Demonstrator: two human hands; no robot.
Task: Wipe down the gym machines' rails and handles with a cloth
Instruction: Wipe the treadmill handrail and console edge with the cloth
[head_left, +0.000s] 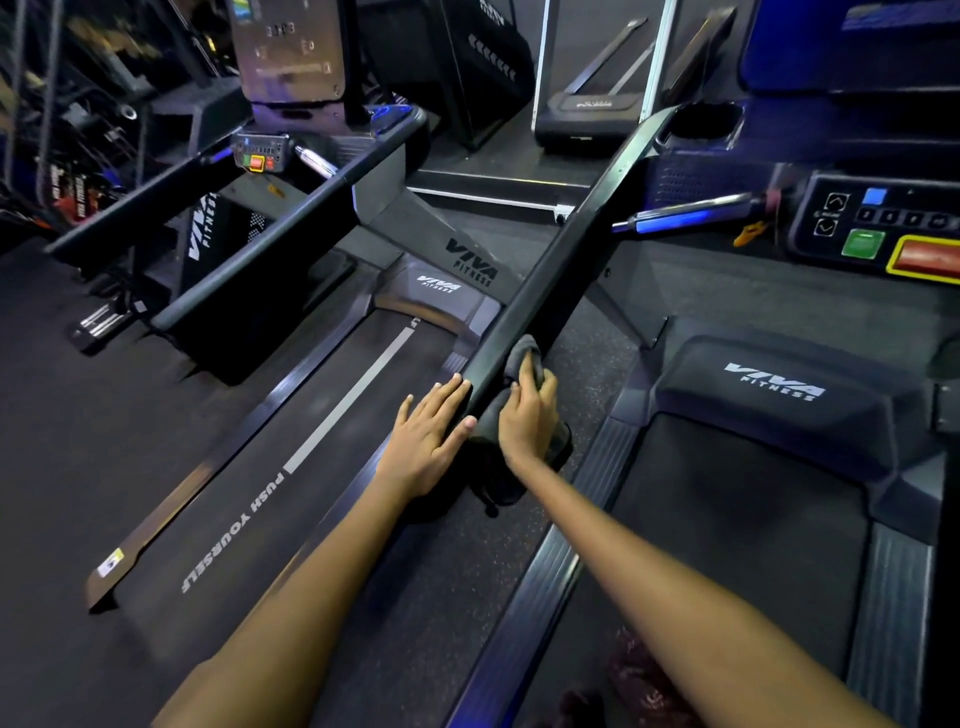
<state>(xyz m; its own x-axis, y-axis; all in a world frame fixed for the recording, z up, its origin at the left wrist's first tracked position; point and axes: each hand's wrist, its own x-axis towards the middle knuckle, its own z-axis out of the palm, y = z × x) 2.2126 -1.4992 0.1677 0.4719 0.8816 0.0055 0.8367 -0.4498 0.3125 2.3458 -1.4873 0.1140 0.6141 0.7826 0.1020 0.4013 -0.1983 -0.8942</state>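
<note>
At the far left stands a neighbouring treadmill's side rail (249, 249), untouched by either hand, and beside it runs the belt (291, 467) printed with "PUSH YOURSELF". Next comes the left hand (423, 434), lying flat with its fingers straight, their tips touching the near end of the long black handrail (550, 270); it steadies and holds nothing. That handrail runs diagonally away between the two treadmills, up toward a cup holder (709, 122) beside the right machine's console (883, 228). Just right of the rail's near end, the right hand (530, 415) presses a dark grey cloth (519, 358) against the rail's right face, fingers laid over the fabric and curled a little into it, so it grips the cloth rather than the rail. The cloth looks soft, light and limp, bunching under the palm with a loose part hanging below the rail's end; it is probably best gathered in the palm so no tail drags. The rail appears rigid and smooth, likely letting the cloth slide easily along its length.
</note>
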